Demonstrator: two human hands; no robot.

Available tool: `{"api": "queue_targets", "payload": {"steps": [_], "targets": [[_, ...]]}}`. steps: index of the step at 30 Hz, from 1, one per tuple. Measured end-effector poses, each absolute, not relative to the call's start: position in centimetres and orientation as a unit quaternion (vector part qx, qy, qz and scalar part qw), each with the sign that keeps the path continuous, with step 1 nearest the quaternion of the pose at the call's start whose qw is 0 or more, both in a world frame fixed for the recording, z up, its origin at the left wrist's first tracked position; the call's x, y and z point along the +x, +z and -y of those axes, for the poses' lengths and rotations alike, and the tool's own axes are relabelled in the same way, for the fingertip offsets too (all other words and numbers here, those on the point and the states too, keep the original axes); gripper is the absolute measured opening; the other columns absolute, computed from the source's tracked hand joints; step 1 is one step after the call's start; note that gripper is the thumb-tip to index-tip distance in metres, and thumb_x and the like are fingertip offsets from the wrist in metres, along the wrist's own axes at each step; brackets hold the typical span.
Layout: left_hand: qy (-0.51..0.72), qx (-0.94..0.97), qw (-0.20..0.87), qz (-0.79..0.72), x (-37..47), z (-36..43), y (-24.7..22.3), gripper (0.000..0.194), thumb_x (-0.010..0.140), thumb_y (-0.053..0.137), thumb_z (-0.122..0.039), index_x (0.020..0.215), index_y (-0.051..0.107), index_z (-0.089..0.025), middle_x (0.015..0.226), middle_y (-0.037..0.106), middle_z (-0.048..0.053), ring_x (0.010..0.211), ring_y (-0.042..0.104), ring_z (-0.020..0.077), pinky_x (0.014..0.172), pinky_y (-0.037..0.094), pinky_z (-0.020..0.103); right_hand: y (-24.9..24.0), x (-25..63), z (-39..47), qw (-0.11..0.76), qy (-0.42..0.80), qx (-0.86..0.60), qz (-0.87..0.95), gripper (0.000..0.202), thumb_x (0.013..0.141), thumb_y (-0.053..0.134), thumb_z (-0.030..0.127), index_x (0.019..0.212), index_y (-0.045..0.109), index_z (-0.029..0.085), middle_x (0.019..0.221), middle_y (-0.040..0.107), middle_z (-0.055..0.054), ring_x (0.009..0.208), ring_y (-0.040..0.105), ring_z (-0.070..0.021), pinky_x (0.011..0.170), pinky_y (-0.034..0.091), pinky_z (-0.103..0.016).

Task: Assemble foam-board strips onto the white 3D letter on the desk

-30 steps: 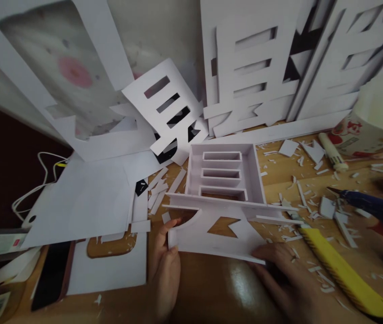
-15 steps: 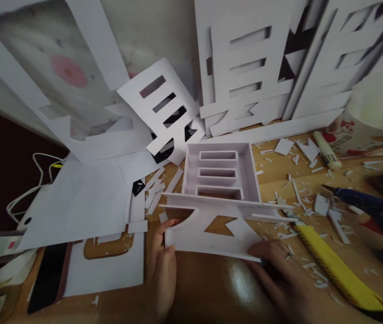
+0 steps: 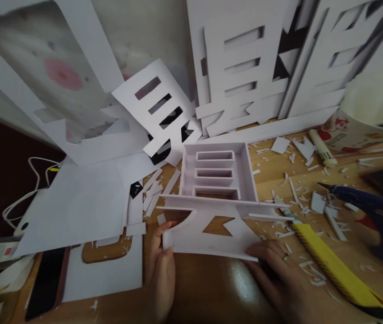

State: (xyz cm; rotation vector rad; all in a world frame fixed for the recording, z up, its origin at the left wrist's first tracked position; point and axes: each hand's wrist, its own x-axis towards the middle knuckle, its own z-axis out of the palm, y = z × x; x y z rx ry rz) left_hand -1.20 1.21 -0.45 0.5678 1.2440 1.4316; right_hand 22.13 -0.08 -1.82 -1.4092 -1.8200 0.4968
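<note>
A white foam board piece point(image 3: 191, 238) with an arrow-like cutout lies flat at the near side of a white box frame point(image 3: 252, 175) that has three slotted rectangles inside. My left hand point(image 3: 163, 265) pinches the board's left edge, thumb on top. At its lower right corner, my right hand point(image 3: 275, 265) grips the edge with bent fingers; a ring shows on one finger. A small dark thing under the right fingers is too shadowed to name. Right of that hand lies a yellow utility knife point(image 3: 333, 265) with its blade toward the box.
A blue glue gun point(image 3: 367, 202) rests at the right, near a paper tub point(image 3: 353, 121) and a glue stick point(image 3: 323, 148). White scraps litter the table point(image 3: 272, 173). Cut boards point(image 3: 242, 54) lean behind. At left are white sheets point(image 3: 76, 207) and a phone point(image 3: 47, 281).
The whole view has shifted slightly, so things appear a little further left. Both hands keep their hold on the board.
</note>
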Motion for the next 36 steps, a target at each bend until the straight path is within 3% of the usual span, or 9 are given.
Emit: {"api": "queue_targets", "payload": {"steps": [10,19,36], "targets": [[0.613,0.257,0.542,-0.515,-0.8,-1.4,-0.1,0.036,0.079,0.065,-0.029,0.115,0.066,-0.024,0.112,0.070,0.006,0.103,0.065,0.0243,0.089,0.050,0.035,-2.2,22.2,0.3,0.375,0.222,-0.556,0.708,0.010,0.089,0.060,0.017,0.091,0.060,0.026,0.083,0.063,-0.001,0.078,0.063,-0.0178,0.066,0.051,-0.028],[0.621,0.244,0.524,-0.529,-0.7,-1.5,-0.2,0.039,0.074,0.069,-0.031,0.112,0.067,-0.022,0.118,0.068,0.007,0.104,0.065,0.0252,0.089,0.050,0.034,-3.2,22.2,1.0,0.363,0.252,-0.563,0.698,0.007,0.093,0.057,0.019,0.093,0.057,0.025,0.088,0.059,0.000,0.082,0.059,-0.0167,0.072,0.046,-0.029],[0.639,0.244,0.504,-0.527,-0.6,-1.7,-0.3,0.039,0.070,0.072,-0.031,0.109,0.071,-0.023,0.113,0.070,0.005,0.106,0.063,0.0240,0.091,0.049,0.032,-1.6,22.0,0.2,0.371,0.197,-0.547,0.724,0.011,0.090,0.057,0.014,0.090,0.055,0.025,0.082,0.060,0.001,0.076,0.060,-0.0150,0.066,0.049,-0.024]]}}
